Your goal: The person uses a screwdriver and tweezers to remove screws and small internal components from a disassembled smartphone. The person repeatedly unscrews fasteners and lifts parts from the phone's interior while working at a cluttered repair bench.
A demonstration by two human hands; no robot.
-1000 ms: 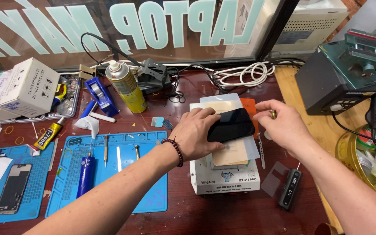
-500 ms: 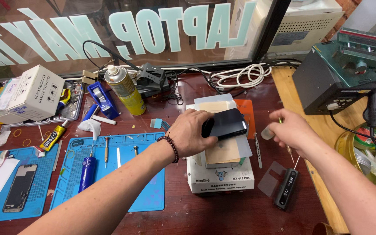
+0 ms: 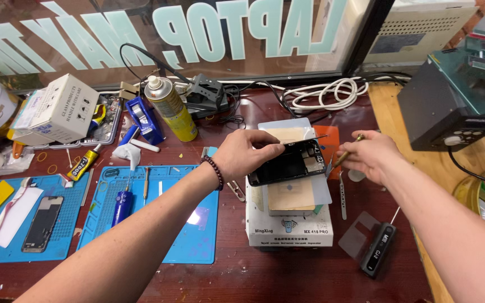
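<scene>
The tabletop (image 3: 287,275) is dark reddish-brown wood. Two work mats (image 3: 197,235) at the near left are bright blue. The spray can (image 3: 170,109) at the far side is yellow with a white cap — beside it a blue tape dispenser (image 3: 144,119). The phone (image 3: 287,164) in the left hand (image 3: 245,154) is black, over a white heating box (image 3: 288,224) with a tan pad. The left wrist wears a dark bead bracelet (image 3: 216,171). The coiled cable (image 3: 324,92) is white — the machine (image 3: 456,98) at the far right is black with a green top.

Phone (image 3: 287,164) lies on the heating plate (image 3: 289,224), spray can (image 3: 170,108) behind-left.
</scene>
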